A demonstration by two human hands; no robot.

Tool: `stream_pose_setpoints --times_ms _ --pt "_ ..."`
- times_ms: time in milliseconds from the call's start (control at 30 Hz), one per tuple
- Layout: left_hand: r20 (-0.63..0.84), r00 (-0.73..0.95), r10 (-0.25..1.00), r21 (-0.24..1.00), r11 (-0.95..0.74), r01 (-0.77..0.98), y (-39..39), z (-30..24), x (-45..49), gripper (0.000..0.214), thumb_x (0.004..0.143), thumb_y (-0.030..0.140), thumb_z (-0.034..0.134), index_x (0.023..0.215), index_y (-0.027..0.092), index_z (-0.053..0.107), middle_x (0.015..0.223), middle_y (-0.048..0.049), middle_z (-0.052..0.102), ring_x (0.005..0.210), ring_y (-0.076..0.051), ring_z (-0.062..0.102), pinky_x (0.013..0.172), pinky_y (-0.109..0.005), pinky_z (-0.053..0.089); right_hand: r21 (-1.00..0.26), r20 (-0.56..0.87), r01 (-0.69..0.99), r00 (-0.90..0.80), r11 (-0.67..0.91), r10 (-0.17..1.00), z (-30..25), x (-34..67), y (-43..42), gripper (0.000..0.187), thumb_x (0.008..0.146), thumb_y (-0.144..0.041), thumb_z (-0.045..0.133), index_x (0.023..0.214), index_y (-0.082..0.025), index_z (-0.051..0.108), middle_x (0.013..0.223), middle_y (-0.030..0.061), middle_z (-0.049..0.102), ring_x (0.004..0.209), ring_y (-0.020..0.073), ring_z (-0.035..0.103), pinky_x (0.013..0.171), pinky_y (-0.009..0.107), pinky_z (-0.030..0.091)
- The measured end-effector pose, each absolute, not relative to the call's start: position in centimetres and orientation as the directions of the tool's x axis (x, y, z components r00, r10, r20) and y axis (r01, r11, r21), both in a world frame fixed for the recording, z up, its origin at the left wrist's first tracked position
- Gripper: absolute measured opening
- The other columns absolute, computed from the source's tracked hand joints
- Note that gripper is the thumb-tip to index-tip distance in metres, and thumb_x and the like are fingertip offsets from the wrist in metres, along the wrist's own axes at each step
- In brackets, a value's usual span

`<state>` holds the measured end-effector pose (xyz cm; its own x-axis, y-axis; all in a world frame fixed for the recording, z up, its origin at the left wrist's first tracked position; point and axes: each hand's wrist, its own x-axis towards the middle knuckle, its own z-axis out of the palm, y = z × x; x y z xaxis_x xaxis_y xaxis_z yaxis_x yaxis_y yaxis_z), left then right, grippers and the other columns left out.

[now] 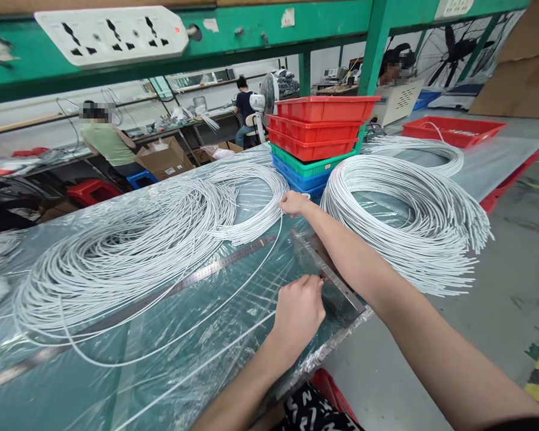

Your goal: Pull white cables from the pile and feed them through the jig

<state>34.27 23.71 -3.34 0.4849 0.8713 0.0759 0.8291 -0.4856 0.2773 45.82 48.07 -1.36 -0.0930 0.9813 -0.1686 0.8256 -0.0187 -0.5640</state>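
Note:
My left hand is closed on the end of a white cable at the near table edge, pressed against a metal angle stop. My right hand reaches further out and pinches a strand of the same white cable where it leaves the big loose coil. A long steel ruler lies flat under the plastic sheet, running from the stop toward the left. A second coil of cut white cable lies right of my right arm.
Stacked red, green and blue trays stand behind the coils. A red tray and another cable coil sit at the far right. A power strip hangs on the green frame overhead. Other people work at benches behind.

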Motion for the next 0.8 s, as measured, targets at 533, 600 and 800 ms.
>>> stream_pose_setpoints --times_ms 533,600,800 --pt "0.065 0.491 0.869 0.267 -0.489 0.83 23.61 -3.43 34.32 0.029 0.1 0.019 0.037 0.081 0.019 0.059 0.078 -0.0034 0.065 0.07 -0.019 0.063 0.057 -0.03 0.029 -0.581 -0.182 0.814 -0.129 -0.001 0.975 -1.74 45.82 48.14 0.022 0.087 -0.03 0.059 0.099 -0.015 0.07 0.088 0.0042 0.074 0.057 0.0139 0.067 0.055 0.022 0.05" --pt "0.066 0.491 0.869 0.27 -0.489 0.829 23.61 -3.43 34.29 0.029 0.1 0.019 0.037 0.082 0.019 0.059 0.078 -0.0036 0.065 0.07 -0.018 0.063 0.057 -0.03 0.029 -0.577 -0.183 0.816 -0.134 0.004 0.974 -1.82 45.81 48.2 0.023 0.087 -0.03 0.059 0.1 -0.015 0.07 0.088 0.0045 0.074 0.056 0.0136 0.066 0.054 0.022 0.049" --pt "0.066 0.493 0.868 0.286 -0.49 0.824 23.73 -3.46 34.26 0.029 0.1 0.02 0.037 0.082 0.019 0.059 0.078 -0.0037 0.065 0.068 -0.018 0.062 0.057 -0.029 0.031 -0.566 -0.194 0.824 -0.143 0.008 0.97 -2.08 45.82 48.41 0.025 0.088 -0.03 0.058 0.104 -0.016 0.07 0.088 0.0045 0.074 0.059 0.0141 0.068 0.055 0.021 0.05"
